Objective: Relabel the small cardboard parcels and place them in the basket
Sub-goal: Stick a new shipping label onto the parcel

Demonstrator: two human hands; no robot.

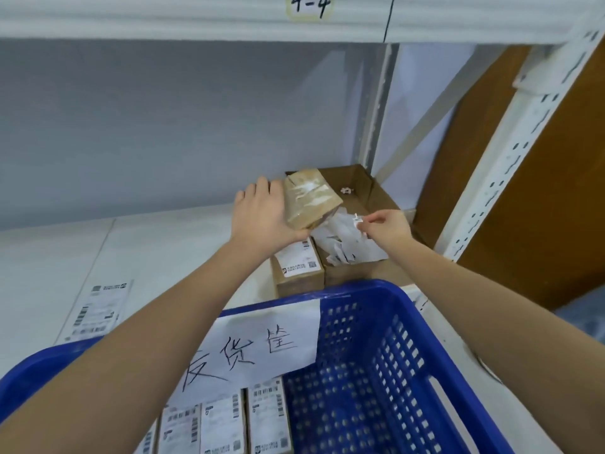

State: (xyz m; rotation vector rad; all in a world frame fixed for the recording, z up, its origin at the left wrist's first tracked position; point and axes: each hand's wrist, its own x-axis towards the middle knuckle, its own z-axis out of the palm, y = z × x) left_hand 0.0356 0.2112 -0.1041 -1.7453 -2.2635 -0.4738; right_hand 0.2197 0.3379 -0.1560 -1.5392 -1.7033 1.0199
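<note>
My left hand (262, 217) grips a small parcel (311, 199) by its edge, tilted over the scrap box (366, 198); my right hand (386, 224) pinches a torn label scrap (357, 219). The parcel looks light, stiff and tape-slick, so I'd hold opposite edges. The basket (376, 339) is just below.

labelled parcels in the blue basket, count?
4 small labelled cardboard parcels visible in the blue plastic basket, in a row at its near left. The forearm may hide more.
</note>
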